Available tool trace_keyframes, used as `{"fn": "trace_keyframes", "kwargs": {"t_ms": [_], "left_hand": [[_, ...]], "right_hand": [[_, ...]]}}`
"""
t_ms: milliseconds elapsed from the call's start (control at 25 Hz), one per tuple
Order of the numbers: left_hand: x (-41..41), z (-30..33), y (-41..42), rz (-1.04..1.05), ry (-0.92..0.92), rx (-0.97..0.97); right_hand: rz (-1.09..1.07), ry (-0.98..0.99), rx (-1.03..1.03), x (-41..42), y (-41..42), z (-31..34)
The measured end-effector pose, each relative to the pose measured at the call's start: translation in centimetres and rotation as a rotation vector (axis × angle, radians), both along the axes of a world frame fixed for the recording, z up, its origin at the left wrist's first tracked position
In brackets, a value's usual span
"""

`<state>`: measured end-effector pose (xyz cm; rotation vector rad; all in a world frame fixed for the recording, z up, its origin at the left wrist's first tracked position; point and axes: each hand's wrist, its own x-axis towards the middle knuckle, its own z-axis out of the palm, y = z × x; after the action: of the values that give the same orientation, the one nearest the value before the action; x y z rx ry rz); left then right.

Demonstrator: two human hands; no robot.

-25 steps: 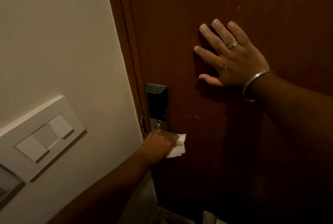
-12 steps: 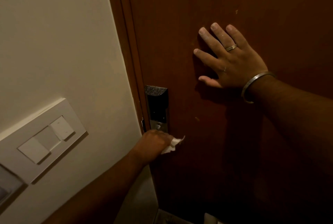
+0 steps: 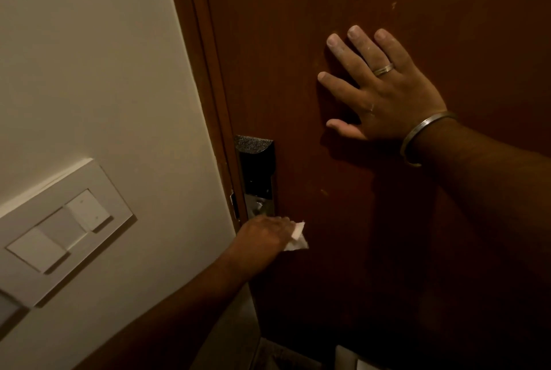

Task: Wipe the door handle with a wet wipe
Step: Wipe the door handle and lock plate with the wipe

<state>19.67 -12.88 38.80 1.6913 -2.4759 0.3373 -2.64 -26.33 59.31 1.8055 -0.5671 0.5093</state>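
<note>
Head view: left hand (image 3: 265,235) clamps a wipe (image 3: 296,238) below the lock plate (image 3: 257,174); right hand (image 3: 384,92) lies flat, fingers spread, on the door (image 3: 387,250).

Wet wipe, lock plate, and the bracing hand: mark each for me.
wet wipe (image 3: 297,239), head view, white corner showing past the left hand's fingers
lock plate (image 3: 257,173), head view, dark upper face
right hand (image 3: 384,92), head view, back of hand

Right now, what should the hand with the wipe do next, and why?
Probably slide the wet wipe along the handle again. The left hand grips it just below the lock plate, hiding the handle, while the right hand lies flat, steadying the door.
</note>
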Motion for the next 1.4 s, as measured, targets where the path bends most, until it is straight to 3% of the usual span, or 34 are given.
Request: {"fn": "trace_keyframes", "kwargs": {"t_ms": [80,240,440,600,760,840,960,1080,1400], "left_hand": [[3.0,-0.8,0.6,0.094,-0.032,-0.083],[3.7,-0.1,0.1,0.312,0.025,-0.017],[3.0,1.1,-0.1,0.208,0.213,0.092],[3.6,0.2,0.9,0.120,0.090,0.059],[3.2,-0.1,0.9,0.188,0.166,-0.032],[3.5,-0.5,0.5,0.206,0.263,0.024],[3.5,-0.2,0.5,0.202,0.247,0.131],[2.8,0.8,-0.2,0.238,0.313,0.117],[1.9,1.1,-1.9,0.138,-0.226,0.054]], "right_hand": [[-0.004,-0.012,-0.004,-0.2,0.1,0.0],[-0.014,0.004,-0.012,-0.2,0.0,0.1],[-0.006,-0.010,-0.003,-0.2,0.0,-0.1],[0.011,-0.019,-0.014,-0.1,0.0,-0.1],[0.007,-0.010,-0.024,-0.1,0.0,-0.1],[0.014,-0.018,-0.021,0.0,0.1,0.0],[0.019,-0.020,-0.021,-0.2,0.0,-0.1],[0.026,-0.024,-0.019,0.0,0.0,-0.1],[0.033,-0.021,-0.028,-0.2,-0.2,-0.1]]}}
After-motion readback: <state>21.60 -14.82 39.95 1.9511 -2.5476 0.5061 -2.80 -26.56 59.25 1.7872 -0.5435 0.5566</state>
